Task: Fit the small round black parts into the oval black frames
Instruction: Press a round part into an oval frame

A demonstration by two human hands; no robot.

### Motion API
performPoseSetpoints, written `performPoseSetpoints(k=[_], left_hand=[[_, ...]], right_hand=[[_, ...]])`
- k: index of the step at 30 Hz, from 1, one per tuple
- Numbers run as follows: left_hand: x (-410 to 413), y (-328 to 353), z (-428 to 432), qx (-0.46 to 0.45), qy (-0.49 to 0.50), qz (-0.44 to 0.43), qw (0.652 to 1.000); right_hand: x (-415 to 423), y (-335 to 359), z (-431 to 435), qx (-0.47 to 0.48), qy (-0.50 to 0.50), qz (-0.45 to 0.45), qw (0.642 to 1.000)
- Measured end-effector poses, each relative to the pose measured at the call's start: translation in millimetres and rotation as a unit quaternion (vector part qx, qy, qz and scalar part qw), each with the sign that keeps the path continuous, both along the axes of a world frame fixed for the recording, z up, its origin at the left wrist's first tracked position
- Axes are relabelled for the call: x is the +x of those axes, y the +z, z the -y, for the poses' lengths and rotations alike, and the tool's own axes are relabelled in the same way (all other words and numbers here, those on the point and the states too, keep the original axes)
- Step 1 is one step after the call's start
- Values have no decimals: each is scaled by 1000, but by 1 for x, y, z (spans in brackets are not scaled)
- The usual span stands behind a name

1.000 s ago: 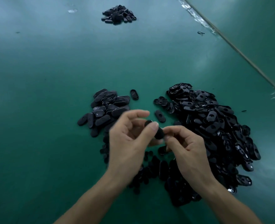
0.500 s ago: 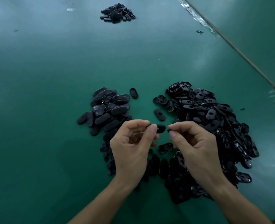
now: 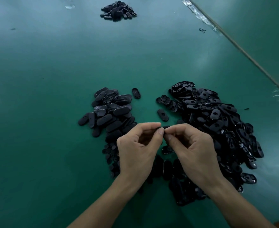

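Note:
My left hand [image 3: 138,150] and my right hand [image 3: 193,150] meet fingertip to fingertip above the green table [image 3: 53,112]. Between them they pinch one oval black frame [image 3: 165,126]; only its top edge shows above the fingers. A large heap of oval black frames [image 3: 217,125] lies to the right, partly under my right hand. A smaller heap of oval pieces [image 3: 110,109] lies to the left. Small round black parts [image 3: 110,155] are scattered just left of my left wrist, partly hidden by it.
Two single oval frames [image 3: 136,93] [image 3: 162,115] lie loose between the heaps. A third small pile of black pieces [image 3: 118,10] sits far back. A taped seam [image 3: 243,51] runs diagonally across the right of the table.
Both hands have closed together, so the right fingertips now touch the frame held by the left. The frame has turned flatter and is now mostly hidden by the fingers.

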State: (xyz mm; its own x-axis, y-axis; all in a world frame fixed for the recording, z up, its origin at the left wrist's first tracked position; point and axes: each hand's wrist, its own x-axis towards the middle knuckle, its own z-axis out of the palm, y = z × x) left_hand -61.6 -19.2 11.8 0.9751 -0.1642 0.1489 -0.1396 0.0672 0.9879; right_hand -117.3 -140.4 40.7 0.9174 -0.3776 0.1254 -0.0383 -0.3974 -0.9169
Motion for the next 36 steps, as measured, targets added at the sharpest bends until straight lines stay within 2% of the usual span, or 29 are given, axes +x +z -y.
performPoseSetpoints(k=[9,16,23,28,33,36], left_hand=[[4,1,-3,55,-49,17,997],[5,3,-5,72,-56,33,995],[6,7,-5,71,-69,5,995],[13,6,-10,53,-81,-31,995],[19,6,-14,31,-104,-45,993],[24,7,-18,25,-138,-60,988]], right_hand=[[0,-4,3,21,-21,-16,999],[2,-2,8,38,3,-22,999],[5,-5,7,65,-31,-24,997],[6,-7,3,72,-3,-18,997],[12,-4,8,9,9,3,1000],[15,-1,15,51,29,-24,998]])
